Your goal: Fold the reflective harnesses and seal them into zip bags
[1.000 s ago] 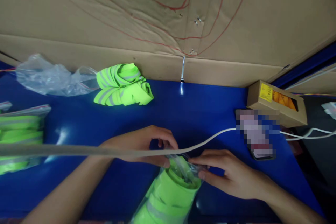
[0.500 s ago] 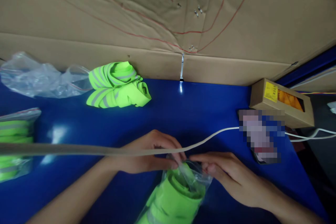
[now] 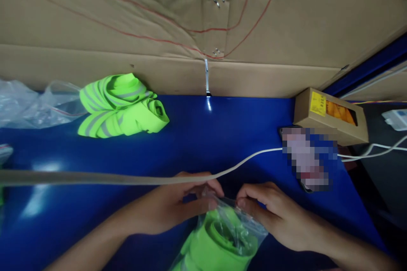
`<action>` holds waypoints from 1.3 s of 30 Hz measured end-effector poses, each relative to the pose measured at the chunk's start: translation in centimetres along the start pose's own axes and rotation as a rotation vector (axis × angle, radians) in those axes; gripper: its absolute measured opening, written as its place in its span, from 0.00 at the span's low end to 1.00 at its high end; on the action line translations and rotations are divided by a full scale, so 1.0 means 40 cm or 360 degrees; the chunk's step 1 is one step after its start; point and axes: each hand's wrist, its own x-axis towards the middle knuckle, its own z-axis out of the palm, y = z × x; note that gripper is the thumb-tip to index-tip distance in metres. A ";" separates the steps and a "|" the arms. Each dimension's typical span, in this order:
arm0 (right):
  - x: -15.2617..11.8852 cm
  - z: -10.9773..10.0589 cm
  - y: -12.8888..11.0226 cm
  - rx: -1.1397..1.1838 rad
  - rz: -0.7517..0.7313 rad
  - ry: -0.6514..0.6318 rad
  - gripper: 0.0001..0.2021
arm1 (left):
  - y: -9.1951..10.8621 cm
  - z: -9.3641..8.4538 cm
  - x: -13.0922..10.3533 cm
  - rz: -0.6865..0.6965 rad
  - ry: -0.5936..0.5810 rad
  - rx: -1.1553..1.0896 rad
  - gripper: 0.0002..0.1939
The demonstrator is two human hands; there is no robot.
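Note:
A clear plastic bag (image 3: 230,207) holds a rolled fluorescent green vest-like fabric (image 3: 219,243) at the bottom middle, its mouth toward the far side. My left hand (image 3: 190,201) pinches the left part of the bag's top edge between thumb and fingers. On the other side of the mouth, my right hand (image 3: 267,207) grips the edge with thumb and index finger. A white cable (image 3: 133,178) crosses in front of my left hand and hides part of it.
Two green rolls with grey stripes (image 3: 124,110) lie at the back left, beside empty clear bags (image 3: 41,103). At right are a phone-like device (image 3: 305,156), blurred out, and a cardboard box (image 3: 333,118) with orange contents. A cardboard wall (image 3: 143,67) borders the blue table (image 3: 197,135).
My view has shifted slightly right. My right hand's fingers have curled in closer on the bag's edge, and more of the bag's top shows stretched between the hands.

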 end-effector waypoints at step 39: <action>0.015 0.025 0.019 -0.0161 -0.0382 0.0137 0.16 | 0.022 0.111 0.022 -0.0253 0.0157 -0.0430 0.13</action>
